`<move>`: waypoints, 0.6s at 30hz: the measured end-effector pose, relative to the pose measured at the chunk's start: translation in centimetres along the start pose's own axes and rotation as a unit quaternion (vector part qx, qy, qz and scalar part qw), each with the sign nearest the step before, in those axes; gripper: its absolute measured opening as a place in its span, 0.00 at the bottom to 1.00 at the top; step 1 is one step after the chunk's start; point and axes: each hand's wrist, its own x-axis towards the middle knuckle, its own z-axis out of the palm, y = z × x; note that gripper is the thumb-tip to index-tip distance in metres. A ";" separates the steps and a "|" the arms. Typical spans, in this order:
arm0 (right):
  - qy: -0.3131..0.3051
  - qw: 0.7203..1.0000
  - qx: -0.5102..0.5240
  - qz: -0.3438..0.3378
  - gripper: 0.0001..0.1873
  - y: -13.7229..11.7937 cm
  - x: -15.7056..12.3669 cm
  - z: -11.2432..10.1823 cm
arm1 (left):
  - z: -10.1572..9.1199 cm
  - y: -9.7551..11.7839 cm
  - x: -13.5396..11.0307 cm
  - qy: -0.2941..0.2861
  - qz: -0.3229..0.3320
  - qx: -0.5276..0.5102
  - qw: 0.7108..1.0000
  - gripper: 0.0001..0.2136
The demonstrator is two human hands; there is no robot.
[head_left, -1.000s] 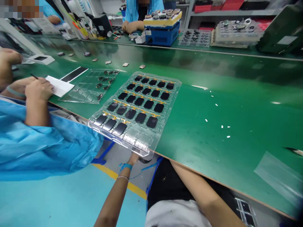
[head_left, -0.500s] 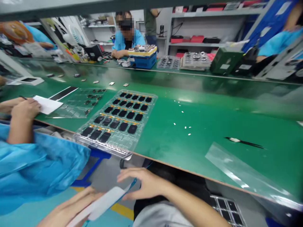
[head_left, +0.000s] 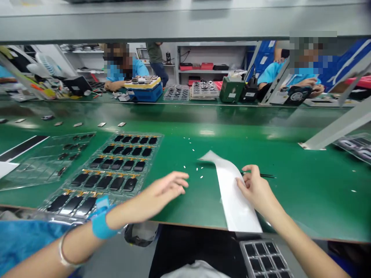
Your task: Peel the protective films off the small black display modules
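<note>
My left hand (head_left: 171, 187) reaches over the green bench with its fingers stretched out, holding nothing. A blue wristband (head_left: 102, 226) and a bracelet circle that arm. My right hand (head_left: 253, 183) pinches the right edge of a white paper strip (head_left: 233, 193). The strip's far end curls up and its near end reaches the bench's front edge. Black tweezers (head_left: 268, 176) lie partly hidden behind my right hand. Small white pieces (head_left: 197, 169) are scattered between my hands. Left of them, a clear tray (head_left: 156, 154) bears rows of black screens with orange flex cables.
Another clear tray (head_left: 34, 173) with some parts lies at far left. A slanted white post (head_left: 336, 119) stands on the bench at right. Below the front edge sits a tray of black pieces (head_left: 265, 258). Co-workers sit across the bench, behind a blue box (head_left: 147, 92).
The white paper strip has moved from low over my lap onto the bench at right, now pinched by my right hand. My left hand has let it go. The view has turned right.
</note>
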 end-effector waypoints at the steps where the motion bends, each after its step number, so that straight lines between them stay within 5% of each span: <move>1: -0.007 0.998 -0.055 -0.007 0.08 0.8 0.3 0.2 | 1.1 -0.8 -0.2 -0.056 -0.011 -0.015 0.998 0.15; 5: -0.001 0.986 -0.159 -0.050 0.02 0.3 1.6 -0.1 | 4.6 -4.5 -2.8 -0.159 -0.024 -0.104 0.981 0.18; 9: -0.031 0.960 -0.204 -0.190 0.11 -4.1 7.0 0.2 | 4.9 -7.4 -2.7 -0.049 0.000 -0.238 0.970 0.17; 14: -0.062 0.943 -0.207 -0.254 0.10 -8.8 18.8 5.9 | 3.2 -8.3 -0.8 0.018 0.008 -0.307 0.951 0.15; 18: -0.098 0.936 -0.227 -0.249 0.15 -8.9 24.9 10.3 | 2.3 -9.4 -1.5 0.044 0.036 -0.385 0.921 0.18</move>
